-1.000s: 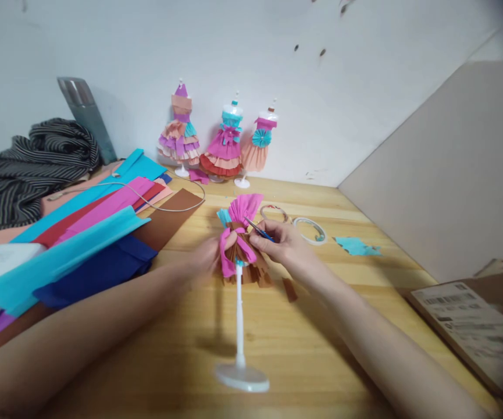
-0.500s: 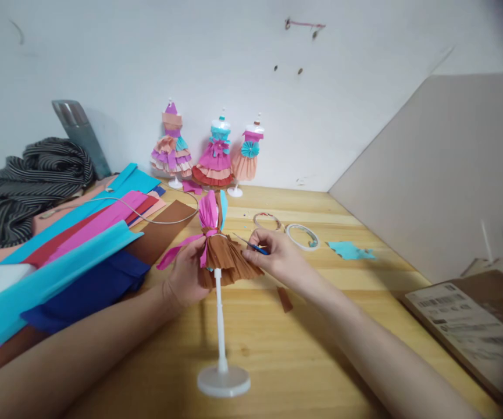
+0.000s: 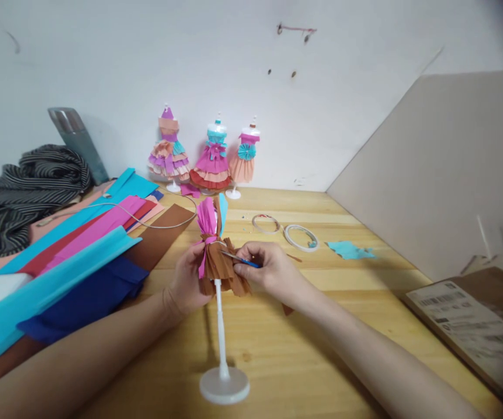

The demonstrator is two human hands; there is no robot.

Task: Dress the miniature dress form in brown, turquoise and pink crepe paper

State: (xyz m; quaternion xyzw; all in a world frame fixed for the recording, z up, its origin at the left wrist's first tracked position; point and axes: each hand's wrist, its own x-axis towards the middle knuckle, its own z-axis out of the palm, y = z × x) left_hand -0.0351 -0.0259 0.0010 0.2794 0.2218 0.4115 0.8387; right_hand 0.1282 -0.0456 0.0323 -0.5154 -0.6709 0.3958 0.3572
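A miniature dress form stands upright on the wooden table [image 3: 295, 372], its round white base [image 3: 225, 387] nearest the viewer and its top dressed in paper: a gathered magenta bodice piece [image 3: 206, 216] with a light-blue strip [image 3: 223, 212] beside it, and below them a pleated brown crepe-paper skirt [image 3: 220, 262]. The left hand [image 3: 191, 282] closes around the skirt's left side, thumb in front and the other fingers mostly hidden behind, next to a hanging magenta ribbon end [image 3: 202, 260]. The right hand [image 3: 268, 265] grips a slim blue-handled tool [image 3: 248, 263], probably small scissors, in a narrow pinch, its metal tip pointing left across the upper skirt, just below the waist; whether the tip touches the paper is hard to tell. The step in hand looks like trimming or snipping at the skirt near its gathered waist. The next move seems to call for the left hand to steady the form and hold the pleats apart from the ribbon, while the right guides the tip with small, controlled motions, since thin crepe paper likely tears easily and the slender stand could tip.
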